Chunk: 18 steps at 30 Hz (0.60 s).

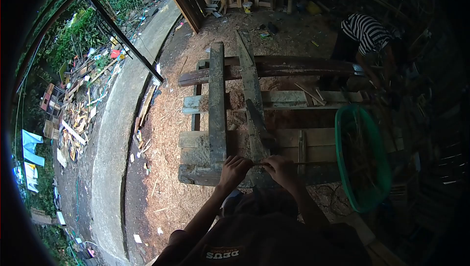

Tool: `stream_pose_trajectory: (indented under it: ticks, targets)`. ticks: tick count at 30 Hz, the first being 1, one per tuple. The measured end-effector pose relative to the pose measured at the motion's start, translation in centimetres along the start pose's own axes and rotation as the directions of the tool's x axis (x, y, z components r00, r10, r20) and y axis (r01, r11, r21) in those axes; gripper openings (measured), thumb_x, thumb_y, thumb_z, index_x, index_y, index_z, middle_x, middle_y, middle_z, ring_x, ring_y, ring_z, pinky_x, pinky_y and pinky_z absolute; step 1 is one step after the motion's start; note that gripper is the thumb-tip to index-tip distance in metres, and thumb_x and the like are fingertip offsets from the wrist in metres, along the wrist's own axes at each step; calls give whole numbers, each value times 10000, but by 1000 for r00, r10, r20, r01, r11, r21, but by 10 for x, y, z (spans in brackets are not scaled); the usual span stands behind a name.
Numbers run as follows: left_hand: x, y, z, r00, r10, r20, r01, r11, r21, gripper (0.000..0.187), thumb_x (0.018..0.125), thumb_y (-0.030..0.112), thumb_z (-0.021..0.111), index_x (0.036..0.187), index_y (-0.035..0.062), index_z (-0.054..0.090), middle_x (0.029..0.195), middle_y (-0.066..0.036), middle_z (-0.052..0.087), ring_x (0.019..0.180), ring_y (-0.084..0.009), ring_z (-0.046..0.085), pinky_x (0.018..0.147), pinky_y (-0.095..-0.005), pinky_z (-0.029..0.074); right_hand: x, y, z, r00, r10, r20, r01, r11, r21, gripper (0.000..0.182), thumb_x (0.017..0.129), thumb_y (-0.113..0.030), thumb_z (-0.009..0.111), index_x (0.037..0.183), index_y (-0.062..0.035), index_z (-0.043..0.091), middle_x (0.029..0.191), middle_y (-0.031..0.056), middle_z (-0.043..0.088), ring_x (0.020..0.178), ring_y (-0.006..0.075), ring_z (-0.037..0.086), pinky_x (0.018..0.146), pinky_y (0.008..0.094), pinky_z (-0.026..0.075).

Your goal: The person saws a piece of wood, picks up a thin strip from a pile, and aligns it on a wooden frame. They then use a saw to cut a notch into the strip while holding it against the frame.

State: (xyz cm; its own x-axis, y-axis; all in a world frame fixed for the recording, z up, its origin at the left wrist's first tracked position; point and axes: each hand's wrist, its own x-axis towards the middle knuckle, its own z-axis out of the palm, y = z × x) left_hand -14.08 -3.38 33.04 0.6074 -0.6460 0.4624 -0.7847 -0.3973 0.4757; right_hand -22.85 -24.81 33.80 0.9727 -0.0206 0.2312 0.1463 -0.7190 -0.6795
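My left hand [235,170] and my right hand [283,169] are both closed on a thin wooden stick [258,164], close to my body over the near edge of a slatted wooden bench. The stick spans the short gap between my fists. Just beyond them a dark, tapering tool [257,121], its outline like a hand saw, lies on a long rough plank [250,82]. To the left, a thick timber beam [217,99] lies across the bench slats and ends near my left hand.
A green plastic tub [340,151] holding thin strips stands on the bench's right. Behind it, a person in a striped shirt [367,33] bends over. Wood shavings [169,153] cover the ground, beside a concrete ledge [115,133]. A dark post [129,45] slants at left.
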Motion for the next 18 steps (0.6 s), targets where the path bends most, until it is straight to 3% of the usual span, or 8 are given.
stream_pose_trajectory:
  ticks: [4, 9, 15, 18]
  targets:
    - [2, -1, -4, 999, 3, 33, -2, 1000, -27, 149, 869, 109, 781, 1015, 127, 761, 960, 4, 769, 917, -187, 714, 814, -366, 505, -4, 2, -6, 998, -3, -59, 4, 1000, 23, 169, 862, -133, 800, 992, -67, 715, 941, 106, 731, 857, 332, 711, 779, 452, 554]
    - [3, 6, -2, 992, -121, 46, 126, 984, -127, 114, 876, 109, 789, 985, 135, 805, 1026, -15, 805, 942, -184, 733, 842, -344, 508, -7, -2, -12, 998, -14, -58, 17, 999, 51, 147, 864, -106, 792, 971, -70, 698, 946, 89, 718, 860, 327, 704, 779, 449, 554]
    - [0, 6, -3, 994, -103, -28, 98, 986, -138, 153, 851, 82, 796, 999, 121, 808, 990, -37, 806, 929, -189, 746, 846, -347, 515, -9, -6, -12, 998, -12, -55, 16, 996, 85, 185, 848, -135, 825, 961, -70, 695, 946, 90, 716, 868, 321, 703, 773, 446, 556]
    - [0, -3, -1, 998, -62, 22, 63, 995, -72, 177, 831, 91, 815, 1007, 110, 805, 992, -40, 803, 953, -185, 746, 848, -349, 517, -11, -6, -6, 994, -3, -106, 9, 998, 59, 195, 846, -159, 833, 954, -70, 697, 943, 91, 713, 888, 313, 703, 774, 447, 555]
